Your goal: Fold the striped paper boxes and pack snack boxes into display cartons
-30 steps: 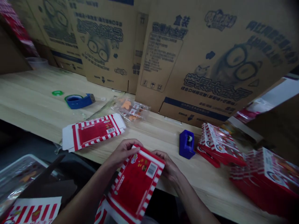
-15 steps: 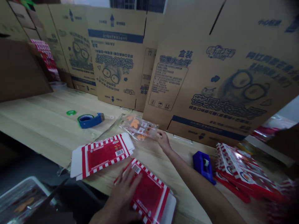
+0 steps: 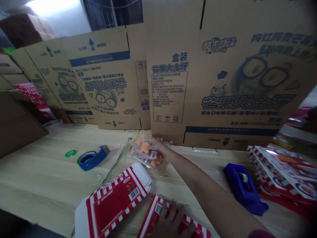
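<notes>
Our right hand (image 3: 158,144) is on a clear plastic bag (image 3: 148,155) of orange snacks, with the fingers (image 3: 155,142) across its top. Left hand (image 3: 170,223) is spread on a red striped carton (image 3: 158,211), low in frame and partly cut off. That carton lies flat on the table (image 3: 37,172). A second flat carton (image 3: 111,205) lies just left of it; can't tell if they touch. Blue tape dispenser (image 3: 92,159) and green tape ring (image 3: 71,153) sit further left. Dark blue dispenser (image 3: 244,186) sits right, beside a stack of flat cartons (image 3: 279,175). Flattened cardboard boxes (image 3: 168,99) with cartoon faces stand along the table's back edge.
</notes>
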`<state>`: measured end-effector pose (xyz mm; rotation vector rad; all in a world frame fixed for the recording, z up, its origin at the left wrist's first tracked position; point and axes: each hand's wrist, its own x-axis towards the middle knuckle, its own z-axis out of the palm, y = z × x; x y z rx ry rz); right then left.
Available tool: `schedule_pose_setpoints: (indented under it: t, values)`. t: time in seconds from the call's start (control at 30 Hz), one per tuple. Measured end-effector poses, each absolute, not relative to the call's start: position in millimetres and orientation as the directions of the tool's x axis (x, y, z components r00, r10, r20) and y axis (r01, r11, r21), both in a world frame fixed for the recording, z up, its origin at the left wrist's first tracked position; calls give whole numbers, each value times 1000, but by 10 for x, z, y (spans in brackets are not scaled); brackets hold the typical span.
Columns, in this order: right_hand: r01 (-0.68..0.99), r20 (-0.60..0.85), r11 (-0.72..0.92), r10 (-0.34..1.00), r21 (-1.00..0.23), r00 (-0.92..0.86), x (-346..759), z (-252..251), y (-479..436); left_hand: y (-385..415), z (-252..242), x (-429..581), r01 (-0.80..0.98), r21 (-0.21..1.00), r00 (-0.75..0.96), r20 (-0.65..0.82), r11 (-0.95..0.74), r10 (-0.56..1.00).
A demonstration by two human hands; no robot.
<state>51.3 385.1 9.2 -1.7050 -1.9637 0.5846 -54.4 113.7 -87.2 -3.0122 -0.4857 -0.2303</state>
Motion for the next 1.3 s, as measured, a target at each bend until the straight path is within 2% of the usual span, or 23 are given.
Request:
schedule_pose_setpoints:
  t: [0.17,0.3,0.47,0.53,0.63,0.8,1.07,1.17,1.3]
  values:
    - [758,58,75,997,-648,-49,531,-26,3861,1088,-827,-547,342,67,926,144,-937,349]
    - [658,124,60,991,-751,51,635,-76,3680,1073,-763,-583,329,153,937,73,-932,343]
    - [458,181,47,950,-888,253,1017,49,3220,1084,-539,-577,342,224,932,-208,-913,298]
    - [370,173,46,933,-928,316,1257,154,2930,1074,-371,-588,335,249,924,-275,-909,266]
    - [263,145,43,912,-964,383,1665,324,2367,1059,-133,-617,352,282,924,-257,-892,284]
    - [106,113,79,924,-991,366,2226,531,1213,1031,31,-631,483,299,876,-147,-823,460]
    - [190,39,-45,909,-981,416,2646,376,12,754,8,-520,655,231,739,6,-720,674]
    - [298,70,-32,942,-954,327,2634,280,-100,645,19,-449,690,209,700,48,-693,712]
    - [458,173,98,977,-883,125,2476,267,-121,535,42,-384,706,153,686,95,-691,722]
